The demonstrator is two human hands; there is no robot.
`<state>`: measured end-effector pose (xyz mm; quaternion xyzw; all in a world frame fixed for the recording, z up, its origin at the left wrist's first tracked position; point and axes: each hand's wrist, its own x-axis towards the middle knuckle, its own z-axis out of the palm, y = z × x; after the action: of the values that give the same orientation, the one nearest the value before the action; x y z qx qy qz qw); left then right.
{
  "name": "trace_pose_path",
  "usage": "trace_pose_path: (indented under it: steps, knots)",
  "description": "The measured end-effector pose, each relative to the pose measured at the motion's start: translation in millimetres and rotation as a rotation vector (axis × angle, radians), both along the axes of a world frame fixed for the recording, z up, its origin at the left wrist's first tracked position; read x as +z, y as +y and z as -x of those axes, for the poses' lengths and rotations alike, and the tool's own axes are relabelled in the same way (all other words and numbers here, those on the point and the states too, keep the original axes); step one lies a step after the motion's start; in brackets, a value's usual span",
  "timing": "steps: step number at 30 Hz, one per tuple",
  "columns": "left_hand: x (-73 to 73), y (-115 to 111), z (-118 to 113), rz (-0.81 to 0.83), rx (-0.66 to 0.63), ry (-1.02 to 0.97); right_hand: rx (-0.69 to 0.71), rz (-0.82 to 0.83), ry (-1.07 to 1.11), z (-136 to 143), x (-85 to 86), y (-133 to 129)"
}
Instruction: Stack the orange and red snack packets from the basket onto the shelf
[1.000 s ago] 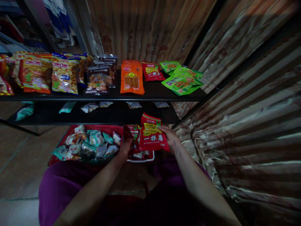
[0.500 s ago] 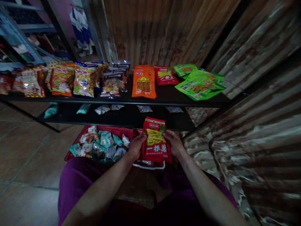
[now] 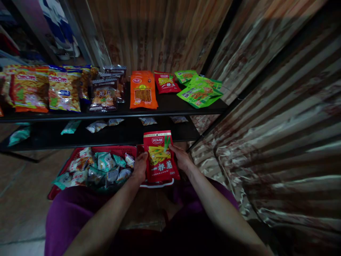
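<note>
Between my two hands I hold a red snack bag [image 3: 161,160] with yellow sticks and a green stalk printed on it, its front facing me. My left hand [image 3: 140,166] grips its left edge and my right hand [image 3: 181,156] its right edge. Below the bag lies a red basket whose white handle [image 3: 157,185] shows; most of its contents are hidden. A similar red snack bag [image 3: 166,82] rests on the upper shelf, between an orange snack bag [image 3: 144,90] and several green snack bags [image 3: 199,93].
A black shelf rack [image 3: 170,107] stands ahead, with small packets on its lower board [image 3: 128,138]. Dark snack bags [image 3: 104,95] and noodle-snack bags [image 3: 30,90] line the left. A red basket [image 3: 70,153] of small packets sits by my knee. Curtains [image 3: 279,142] hang at right.
My view has swung to the right, so the shelf and baskets sit further left in the picture. Both hands still hold the red snack bag, now a little more upright.
</note>
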<state>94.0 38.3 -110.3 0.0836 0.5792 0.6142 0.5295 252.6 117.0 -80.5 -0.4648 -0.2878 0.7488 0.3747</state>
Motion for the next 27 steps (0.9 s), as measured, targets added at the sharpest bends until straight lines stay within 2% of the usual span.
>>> trace_pose_path:
  steps: [5,11,18,23,27]
  knots:
    - [17.6,1,1,-0.012,0.043,-0.059,0.01,-0.016,0.093,-1,3.7,-2]
    - [40.9,4,1,-0.015,0.049,-0.006,0.026,-0.036,0.136,2,7.8,0]
    - [44.8,7,6,-0.019,0.095,-0.004,0.044,-0.074,0.138,9,15.4,2]
    - [50.2,8,14,-0.074,0.041,-0.057,0.087,-0.035,0.158,10,14.7,2]
    - [56.3,13,25,-0.113,0.033,0.027,0.144,-0.036,0.178,9,17.8,0]
